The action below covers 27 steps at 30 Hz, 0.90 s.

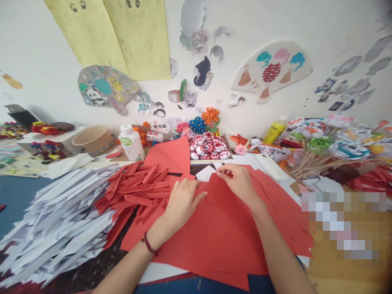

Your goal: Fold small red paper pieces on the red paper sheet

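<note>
Large red paper sheets [220, 241] lie in overlapping layers on the table in front of me. My left hand [183, 200] rests on them with its fingers stretched out and thumb apart, holding nothing. With thumb and fingers pinched, my right hand [237, 183] grips the far edge of a red paper sheet [219, 188], which is lifted a little and looks darker than the sheets around it. Left of my hands is a heap of folded red paper strips [142, 185]. Farther left spreads a big pile of folded white paper strips [61, 224].
A white bottle [131, 143] stands behind the red strips. Red-and-white folded paper pieces [210, 147] are heaped at the back. Paper flowers on sticks [333, 141] and a yellow bottle [275, 130] are at the back right. A bowl [93, 139] sits at the back left.
</note>
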Tool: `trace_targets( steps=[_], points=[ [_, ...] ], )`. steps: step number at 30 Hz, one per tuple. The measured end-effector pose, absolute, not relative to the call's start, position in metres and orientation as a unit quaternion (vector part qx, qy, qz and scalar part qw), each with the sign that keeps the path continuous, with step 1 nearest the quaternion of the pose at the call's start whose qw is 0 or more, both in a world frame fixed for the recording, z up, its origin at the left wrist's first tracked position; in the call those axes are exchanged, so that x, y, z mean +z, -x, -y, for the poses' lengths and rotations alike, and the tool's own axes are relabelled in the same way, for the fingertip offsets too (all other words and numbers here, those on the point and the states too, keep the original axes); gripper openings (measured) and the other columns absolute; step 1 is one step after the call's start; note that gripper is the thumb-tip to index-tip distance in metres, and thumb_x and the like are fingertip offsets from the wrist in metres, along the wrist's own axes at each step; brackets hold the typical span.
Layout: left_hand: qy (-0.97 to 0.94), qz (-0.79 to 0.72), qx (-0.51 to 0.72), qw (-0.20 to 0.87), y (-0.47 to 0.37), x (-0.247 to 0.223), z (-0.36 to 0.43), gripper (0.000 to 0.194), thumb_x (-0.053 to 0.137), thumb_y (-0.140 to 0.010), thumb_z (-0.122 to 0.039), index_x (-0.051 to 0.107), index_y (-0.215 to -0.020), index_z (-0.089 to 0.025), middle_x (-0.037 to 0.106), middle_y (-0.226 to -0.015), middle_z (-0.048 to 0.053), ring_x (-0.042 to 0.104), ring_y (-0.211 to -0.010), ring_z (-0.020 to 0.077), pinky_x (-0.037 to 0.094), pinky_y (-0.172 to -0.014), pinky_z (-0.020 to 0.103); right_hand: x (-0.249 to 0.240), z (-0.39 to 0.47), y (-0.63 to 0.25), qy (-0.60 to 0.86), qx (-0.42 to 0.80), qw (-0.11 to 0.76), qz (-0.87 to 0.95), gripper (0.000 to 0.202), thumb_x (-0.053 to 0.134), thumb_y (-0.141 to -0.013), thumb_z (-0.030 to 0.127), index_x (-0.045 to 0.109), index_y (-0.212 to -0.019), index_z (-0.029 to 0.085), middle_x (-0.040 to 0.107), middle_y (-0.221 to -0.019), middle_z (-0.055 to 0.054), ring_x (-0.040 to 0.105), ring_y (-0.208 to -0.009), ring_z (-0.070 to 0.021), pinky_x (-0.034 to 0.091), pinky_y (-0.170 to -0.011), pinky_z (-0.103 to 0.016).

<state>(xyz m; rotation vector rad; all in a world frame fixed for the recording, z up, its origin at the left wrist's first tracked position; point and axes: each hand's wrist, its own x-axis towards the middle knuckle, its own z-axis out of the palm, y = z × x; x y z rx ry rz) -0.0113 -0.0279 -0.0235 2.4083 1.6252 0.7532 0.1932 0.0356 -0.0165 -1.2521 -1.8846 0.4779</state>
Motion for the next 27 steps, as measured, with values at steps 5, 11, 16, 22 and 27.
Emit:
trace_targets(
  steps=[5,11,16,22,27],
  points=[
    [-0.747,-0.559,0.338,0.121,0.009,-0.021,0.025,0.021,0.052,-0.09,-0.039,0.064,-0.088,-0.021,0.066,-0.077,0.001,0.058,-0.076,0.0184,0.037,-0.072,0.031,-0.01,-0.025,-0.175,0.433,0.351,0.441,0.703,0.02,0.062,-0.083,0.038,0.069,-0.092,0.023,0.071,-0.094,-0.005,0.066,-0.084,-0.02,0.05,-0.076,-0.033],
    [-0.655,-0.626,0.42,0.054,0.02,-0.022,0.021,0.021,0.051,-0.09,-0.035,0.067,-0.088,-0.021,0.07,-0.078,0.002,0.061,-0.071,0.0175,0.039,-0.068,0.029,-0.03,-0.024,-0.163,0.393,0.584,0.413,0.578,0.041,0.074,-0.072,0.048,0.07,-0.098,0.017,0.072,-0.096,-0.01,0.068,-0.088,-0.0255,0.052,-0.081,-0.04],
    [-0.716,-0.6,0.342,-0.099,0.022,-0.035,0.023,0.033,0.041,-0.094,-0.024,0.063,-0.119,-0.022,0.073,-0.099,0.009,0.066,-0.085,0.0219,0.041,-0.075,0.032,-0.033,-0.017,-0.146,0.382,0.647,0.433,0.498,0.038,0.078,-0.066,0.05,0.071,-0.081,0.016,0.07,-0.075,-0.004,0.067,-0.079,-0.0222,0.053,-0.081,-0.038],
    [-0.781,-0.542,0.288,-0.114,0.01,-0.029,0.029,0.039,0.043,-0.095,-0.03,0.054,-0.131,-0.024,0.054,-0.137,0.009,0.058,-0.112,0.0284,0.042,-0.085,0.04,-0.025,-0.013,-0.145,0.321,0.653,0.434,0.532,0.044,0.065,-0.076,0.06,0.067,-0.081,0.016,0.066,-0.083,-0.003,0.063,-0.084,-0.0186,0.051,-0.083,-0.034],
    [-0.771,-0.545,0.323,-0.07,0.01,-0.022,0.029,0.03,0.046,-0.094,-0.031,0.064,-0.118,-0.027,0.063,-0.126,0.006,0.058,-0.102,0.026,0.042,-0.084,0.041,-0.03,-0.019,-0.15,0.377,0.578,0.441,0.574,0.046,0.066,-0.073,0.062,0.063,-0.071,0.017,0.061,-0.068,-0.001,0.059,-0.072,-0.0177,0.05,-0.069,-0.031]
  ],
)
